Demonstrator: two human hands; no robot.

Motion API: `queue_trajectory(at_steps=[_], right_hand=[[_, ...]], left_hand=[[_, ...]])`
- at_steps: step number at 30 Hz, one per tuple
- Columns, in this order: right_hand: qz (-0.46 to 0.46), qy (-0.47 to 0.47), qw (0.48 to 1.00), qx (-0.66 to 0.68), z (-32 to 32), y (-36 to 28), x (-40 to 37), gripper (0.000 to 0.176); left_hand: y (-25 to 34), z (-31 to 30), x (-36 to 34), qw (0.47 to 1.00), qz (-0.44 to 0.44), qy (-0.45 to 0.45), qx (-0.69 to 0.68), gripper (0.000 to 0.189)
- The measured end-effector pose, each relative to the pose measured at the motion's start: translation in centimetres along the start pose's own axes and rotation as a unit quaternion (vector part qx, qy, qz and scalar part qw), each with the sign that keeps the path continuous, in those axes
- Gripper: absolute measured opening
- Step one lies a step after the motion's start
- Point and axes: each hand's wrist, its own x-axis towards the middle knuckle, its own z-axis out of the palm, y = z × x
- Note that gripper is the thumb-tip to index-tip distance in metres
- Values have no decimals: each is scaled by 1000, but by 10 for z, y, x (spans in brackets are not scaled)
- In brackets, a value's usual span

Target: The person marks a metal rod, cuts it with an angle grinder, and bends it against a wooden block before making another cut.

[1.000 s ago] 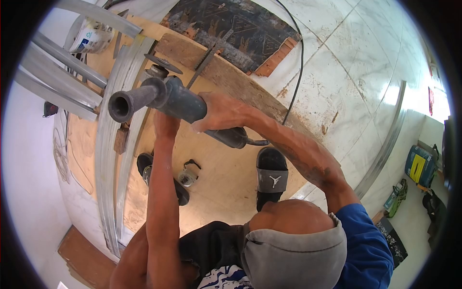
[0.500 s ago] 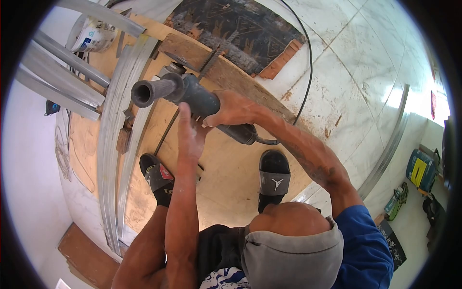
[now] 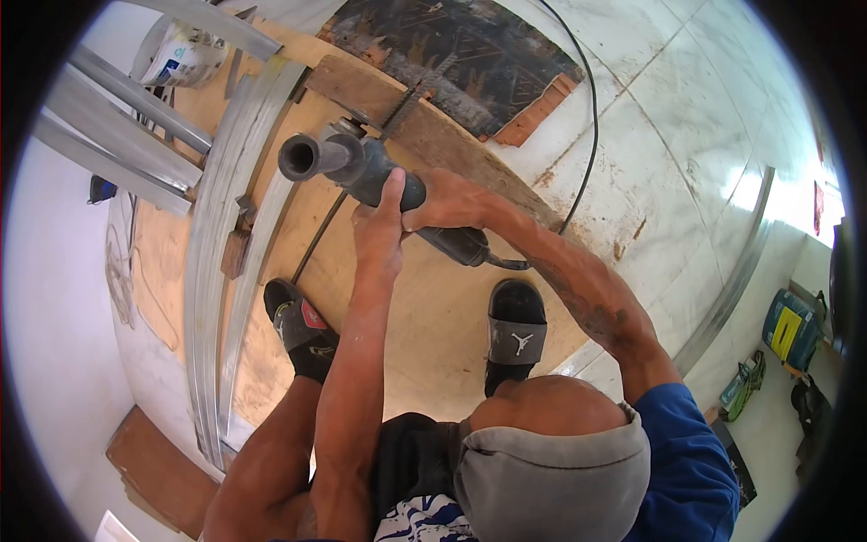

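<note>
A dark angle grinder (image 3: pixel 456 242) is held above the plywood, its side handle (image 3: pixel 312 157) pointing up and left toward the camera. My right hand (image 3: pixel 444 200) wraps round the grinder's body. Against the same body, from the near side, my left hand (image 3: pixel 379 226) is closed with its thumb lying along the top. The metal head of the grinder is partly hidden behind the handle, and its disc cannot be made out. Beneath it, a ribbed steel bar (image 3: pixel 318 239) runs slantwise and continues past a wooden plank (image 3: pixel 452 135).
Metal channels (image 3: pixel 212 208) lie on the plywood (image 3: pixel 433 352) at the left, a small wood block (image 3: pixel 236 253) among them. A white bucket (image 3: pixel 185 59) stands at upper left. A black cable (image 3: pixel 591 117) crosses the tiles. My sandalled feet rest on the plywood.
The grinder has shifted slightly right, its side handle now nearer the right hand. My left hand has moved right and up, from below the body to a closed hold on it.
</note>
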Motion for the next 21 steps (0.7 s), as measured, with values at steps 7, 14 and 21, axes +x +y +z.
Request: queue_trajectory(at_steps=[7, 14, 21], right_hand=[[2, -10, 1000, 11, 0, 1, 1, 61], [4, -9, 1000, -1, 1, 8, 4, 63], [3, -4, 1000, 2, 1, 10, 5, 63]], left_hand=[[-4, -1, 3, 1000, 14, -8, 0, 50], [-9, -6, 7, 999, 15, -29, 21, 59], [-9, -4, 6, 999, 13, -34, 15, 57]])
